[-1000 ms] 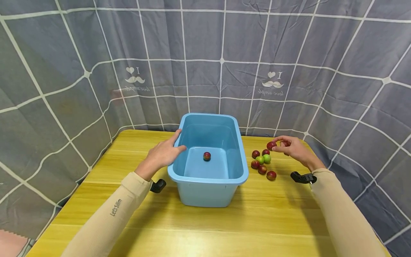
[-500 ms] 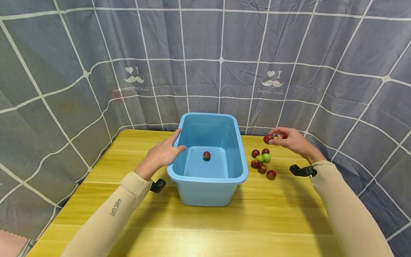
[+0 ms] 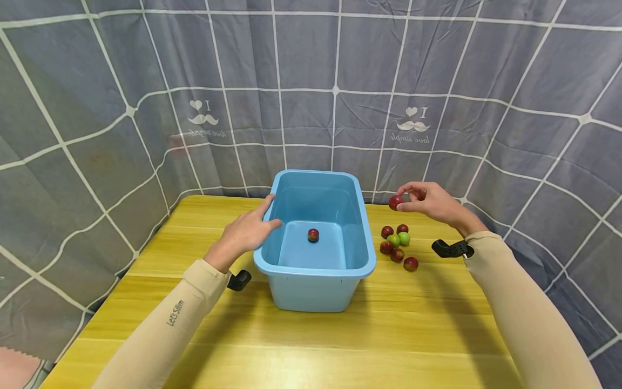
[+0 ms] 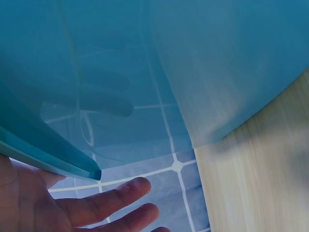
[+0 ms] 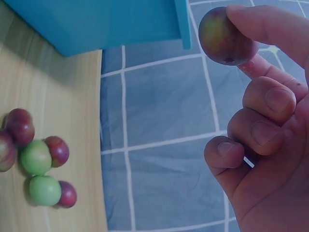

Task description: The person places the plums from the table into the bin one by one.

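Observation:
In the head view, my right hand [image 3: 430, 202] pinches a dark red plum [image 3: 396, 202] between thumb and forefinger, above the table and right of the bin. The right wrist view shows a yellow-green patch on this plum [image 5: 224, 36]; my other fingers are curled in below it. My left hand [image 3: 248, 231] rests at the left rim of a light blue plastic bin [image 3: 311, 292], thumb over the rim. From the left wrist, its fingers [image 4: 111, 203] look extended outside the wall. One red plum [image 3: 313, 235] lies on the bin floor.
Several red plums [image 3: 410, 264] and two green plums [image 3: 404, 239] lie grouped on the wooden table [image 3: 311, 346] right of the bin. A grey curtain with white lines [image 3: 306, 119] hangs behind the table and along both sides.
My right hand has lifted the pinched plum away from the group, moving up and left toward the bin. The left hand and the bin have stayed in place.

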The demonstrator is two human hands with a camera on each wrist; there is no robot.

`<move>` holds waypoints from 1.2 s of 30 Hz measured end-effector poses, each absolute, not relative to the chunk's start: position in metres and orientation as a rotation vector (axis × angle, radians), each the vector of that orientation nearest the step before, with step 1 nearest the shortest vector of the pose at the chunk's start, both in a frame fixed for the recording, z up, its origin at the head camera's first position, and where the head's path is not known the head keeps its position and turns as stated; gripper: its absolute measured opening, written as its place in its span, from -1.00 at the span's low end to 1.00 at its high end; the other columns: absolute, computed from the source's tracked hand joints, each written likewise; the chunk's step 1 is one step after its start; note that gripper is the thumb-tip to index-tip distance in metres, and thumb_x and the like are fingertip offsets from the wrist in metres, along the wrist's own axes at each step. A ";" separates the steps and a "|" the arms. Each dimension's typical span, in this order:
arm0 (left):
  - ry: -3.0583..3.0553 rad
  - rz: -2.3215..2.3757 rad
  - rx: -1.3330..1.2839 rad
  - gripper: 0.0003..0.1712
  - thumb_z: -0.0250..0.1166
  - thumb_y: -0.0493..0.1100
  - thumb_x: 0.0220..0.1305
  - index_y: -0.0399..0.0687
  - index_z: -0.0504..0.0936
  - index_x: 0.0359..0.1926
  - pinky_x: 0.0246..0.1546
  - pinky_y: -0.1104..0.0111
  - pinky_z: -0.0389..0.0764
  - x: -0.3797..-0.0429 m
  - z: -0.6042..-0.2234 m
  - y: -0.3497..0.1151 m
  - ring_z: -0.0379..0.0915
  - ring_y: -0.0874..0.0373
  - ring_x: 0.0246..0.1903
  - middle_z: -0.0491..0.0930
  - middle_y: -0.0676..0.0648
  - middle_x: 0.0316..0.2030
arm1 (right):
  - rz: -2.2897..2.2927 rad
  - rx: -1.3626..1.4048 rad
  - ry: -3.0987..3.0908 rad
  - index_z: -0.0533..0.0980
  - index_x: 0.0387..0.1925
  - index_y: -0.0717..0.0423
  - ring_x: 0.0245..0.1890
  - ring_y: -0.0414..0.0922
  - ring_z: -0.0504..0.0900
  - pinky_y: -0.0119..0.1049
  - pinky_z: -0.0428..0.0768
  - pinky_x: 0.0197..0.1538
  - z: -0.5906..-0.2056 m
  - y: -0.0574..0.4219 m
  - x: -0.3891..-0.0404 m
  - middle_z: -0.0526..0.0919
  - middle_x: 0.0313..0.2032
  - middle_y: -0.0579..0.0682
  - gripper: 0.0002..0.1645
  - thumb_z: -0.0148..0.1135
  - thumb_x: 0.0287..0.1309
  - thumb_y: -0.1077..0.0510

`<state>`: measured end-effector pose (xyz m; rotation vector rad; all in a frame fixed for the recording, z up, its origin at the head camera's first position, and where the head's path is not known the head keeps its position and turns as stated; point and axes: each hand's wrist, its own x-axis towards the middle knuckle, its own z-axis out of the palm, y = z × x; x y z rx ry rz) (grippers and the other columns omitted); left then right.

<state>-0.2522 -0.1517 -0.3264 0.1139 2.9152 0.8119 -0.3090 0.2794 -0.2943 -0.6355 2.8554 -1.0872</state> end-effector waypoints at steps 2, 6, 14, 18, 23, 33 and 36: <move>2.917 0.808 0.112 -0.08 -0.06 0.33 0.38 0.44 -0.27 0.62 -0.04 -0.12 0.51 -0.252 -0.326 -0.151 0.36 -0.27 0.33 0.20 -0.17 0.52 | -1.091 -0.646 2.863 0.57 0.08 0.21 -0.60 -0.16 0.26 -0.29 0.30 -0.43 -0.288 0.273 -0.306 0.37 -0.54 0.01 -0.61 0.36 0.26 0.15; 2.919 0.804 0.118 -0.08 -0.06 0.33 0.39 0.42 -0.27 0.62 -0.02 -0.13 0.51 -0.253 -0.326 -0.151 0.35 -0.28 0.34 0.19 -0.17 0.52 | -1.096 -0.668 2.847 0.59 0.04 0.14 -0.60 -0.16 0.26 -0.30 0.30 -0.42 -0.286 0.271 -0.314 0.37 -0.54 0.01 -0.65 0.38 0.24 0.15; 2.919 0.812 0.129 -0.09 -0.06 0.32 0.40 0.43 -0.28 0.62 0.01 -0.16 0.50 -0.253 -0.327 -0.151 0.33 -0.29 0.34 0.17 -0.17 0.53 | -1.041 -0.771 2.821 0.62 -0.03 0.01 -0.57 -0.12 0.31 -0.26 0.36 -0.37 -0.280 0.260 -0.322 0.37 -0.55 0.00 -0.64 0.45 0.18 0.00; 2.919 0.818 0.124 -0.09 -0.06 0.32 0.39 0.44 -0.27 0.62 0.01 -0.15 0.50 -0.252 -0.327 -0.151 0.35 -0.28 0.34 0.19 -0.16 0.52 | -1.003 -0.792 2.796 0.61 -0.03 -0.02 -0.56 -0.11 0.30 -0.24 0.35 -0.36 -0.276 0.251 -0.324 0.35 -0.55 0.00 -0.62 0.45 0.17 -0.05; 2.920 0.818 0.118 -0.09 -0.05 0.33 0.39 0.44 -0.26 0.62 0.01 -0.15 0.50 -0.252 -0.327 -0.151 0.36 -0.28 0.33 0.20 -0.16 0.52 | -0.967 -0.828 2.783 0.61 0.00 -0.02 -0.58 -0.11 0.29 -0.25 0.35 -0.38 -0.271 0.238 -0.325 0.35 -0.55 0.01 -0.62 0.44 0.18 -0.02; 2.917 0.820 0.116 -0.10 -0.06 0.32 0.40 0.46 -0.27 0.61 -0.02 -0.14 0.51 -0.251 -0.327 -0.151 0.38 -0.27 0.32 0.20 -0.16 0.52 | -0.884 -0.893 2.760 0.61 -0.01 -0.07 -0.58 -0.10 0.33 -0.25 0.37 -0.40 -0.260 0.210 -0.330 0.38 -0.56 0.00 -0.63 0.45 0.16 0.00; 2.916 0.822 0.111 -0.10 -0.06 0.32 0.40 0.45 -0.27 0.61 0.01 -0.16 0.50 -0.251 -0.328 -0.151 0.35 -0.28 0.34 0.19 -0.15 0.53 | -0.852 -0.901 2.751 0.61 0.00 -0.07 -0.57 -0.07 0.35 -0.23 0.37 -0.40 -0.258 0.201 -0.330 0.38 -0.56 0.01 -0.62 0.45 0.16 -0.02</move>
